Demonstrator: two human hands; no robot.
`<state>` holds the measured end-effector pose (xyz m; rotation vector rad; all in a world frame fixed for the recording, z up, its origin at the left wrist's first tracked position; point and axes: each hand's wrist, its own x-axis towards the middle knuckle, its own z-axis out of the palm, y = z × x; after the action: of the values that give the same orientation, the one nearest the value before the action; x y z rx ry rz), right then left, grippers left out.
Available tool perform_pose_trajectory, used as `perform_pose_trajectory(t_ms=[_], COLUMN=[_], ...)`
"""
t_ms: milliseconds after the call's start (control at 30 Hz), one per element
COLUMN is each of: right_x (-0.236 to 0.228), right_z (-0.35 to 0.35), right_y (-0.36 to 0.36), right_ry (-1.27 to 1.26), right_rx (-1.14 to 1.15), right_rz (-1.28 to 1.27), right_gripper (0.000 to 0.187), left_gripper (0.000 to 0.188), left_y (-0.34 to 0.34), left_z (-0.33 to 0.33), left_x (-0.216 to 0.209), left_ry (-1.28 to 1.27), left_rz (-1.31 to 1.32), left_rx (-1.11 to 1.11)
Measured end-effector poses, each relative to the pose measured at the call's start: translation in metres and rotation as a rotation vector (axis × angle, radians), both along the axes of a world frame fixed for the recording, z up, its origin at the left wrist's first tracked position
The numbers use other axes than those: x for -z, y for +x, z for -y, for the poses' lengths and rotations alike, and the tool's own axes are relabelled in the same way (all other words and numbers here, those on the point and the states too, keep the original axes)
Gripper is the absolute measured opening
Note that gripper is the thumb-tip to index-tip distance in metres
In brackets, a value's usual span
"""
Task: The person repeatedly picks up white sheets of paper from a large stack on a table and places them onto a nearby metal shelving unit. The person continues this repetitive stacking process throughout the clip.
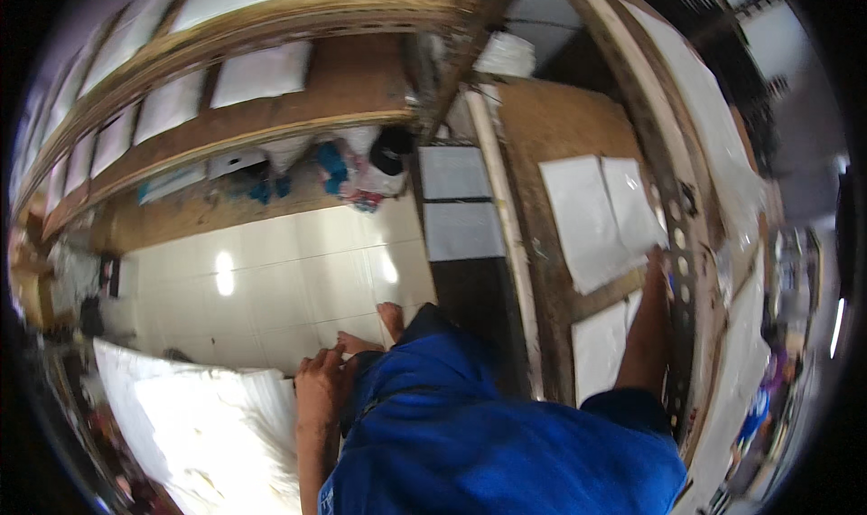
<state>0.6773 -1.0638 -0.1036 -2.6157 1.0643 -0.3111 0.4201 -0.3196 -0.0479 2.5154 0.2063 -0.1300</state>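
As the left hand [319, 377] is curling beside the blue shirt [506, 452], the right hand [657, 258] is touching a white sheet [633, 206] beyond, both grips unclear.

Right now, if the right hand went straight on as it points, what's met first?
Likely the white sheet on the brown board, just ahead of the right hand; depth and contact are unclear.

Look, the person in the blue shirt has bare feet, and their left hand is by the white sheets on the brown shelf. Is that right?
Not quite: in the head view, it's the right hand by the white sheets on the brown shelf. The left hand is next to the big white pile. The blue shirt and bare feet are right.
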Motion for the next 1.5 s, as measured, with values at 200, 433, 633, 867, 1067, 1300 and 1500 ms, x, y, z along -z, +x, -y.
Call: perform_pose_trajectory(t_ms=[200, 433, 633, 867, 1067, 1300, 1500], right_x=[-0.010, -0.045, -0.013, 0.194, 0.263, 0.249, 0.203], right_z=[-0.017, -0.287, -0.589, -0.669, -0.658, -0.702, -0.697], right_y=[0.024, 0.108, 0.055, -0.036, -0.069, -0.048, -0.060], right_ry=[-0.343, 0.223, 0.974, 0.963, 0.357, 0.583, 0.606], right_rx=[-0.054, -0.694, -1.256, -1.589, -1.713, -1.503, -1.465], right_rz=[0.047, 0.633, 0.186, -0.456, -0.997, -1.193, -1.017], right_gripper=[0.033, 0.030, 0.014, 0.018, 0.019, 0.024, 0.027], left_gripper=[0.021, 0.027, 0.032, 0.031, 0.028, 0.021, 0.011], left_y=[-0.009, -0.032, -0.067, -0.142, -0.205, -0.274, -0.350], left_z=[-0.008, -0.019, -0.033, -0.044, -0.038, -0.057, -0.139], left_x=[-0.013, -0.020, -0.042, -0.052, -0.075, -0.125, -0.162], left_ry=[-0.016, -0.086, -0.378, -0.562, -0.525, -0.169, 0.482], left_rz=[0.120, 0.108, 0.117, 0.363, 0.565, 0.625, 0.578], left_rx=[0.009, -0.085, -0.324, -0.684, -1.035, -1.353, -1.586])
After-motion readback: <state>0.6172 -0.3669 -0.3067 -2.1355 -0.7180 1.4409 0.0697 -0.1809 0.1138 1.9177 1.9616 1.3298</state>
